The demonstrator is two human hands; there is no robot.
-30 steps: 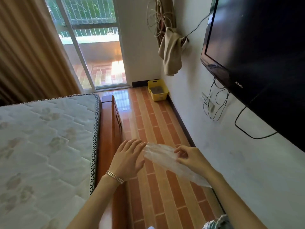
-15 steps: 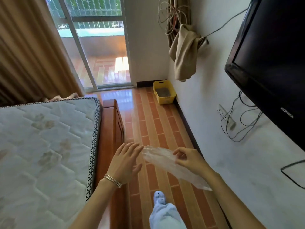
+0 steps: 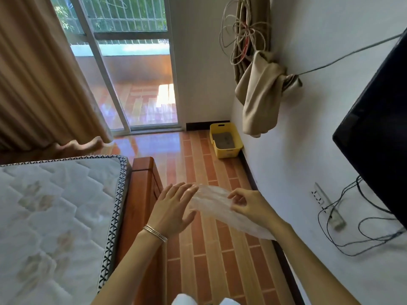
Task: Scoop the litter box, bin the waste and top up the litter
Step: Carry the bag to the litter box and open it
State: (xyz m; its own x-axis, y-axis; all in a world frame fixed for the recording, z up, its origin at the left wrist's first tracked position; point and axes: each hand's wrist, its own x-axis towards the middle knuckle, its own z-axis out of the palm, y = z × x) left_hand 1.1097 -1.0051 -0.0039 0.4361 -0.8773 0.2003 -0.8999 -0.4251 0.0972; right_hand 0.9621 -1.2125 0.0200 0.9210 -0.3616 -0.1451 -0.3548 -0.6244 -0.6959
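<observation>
Thin, clear, crinkly plastic bag (image 3: 217, 208); glossy tiled floor (image 3: 193, 164) beneath; beyond it, a smooth yellow plastic litter box (image 3: 226, 151).

The TV (image 3: 374, 128) runs off the right edge. The bag (image 3: 209, 201) passes partly behind the right hand (image 3: 253, 208). What lies in the litter box (image 3: 228, 153) is too small to tell.

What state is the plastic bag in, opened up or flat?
Flat: the plastic bag droops as a crumpled sheet from the right hand, no mouth showing.
</observation>
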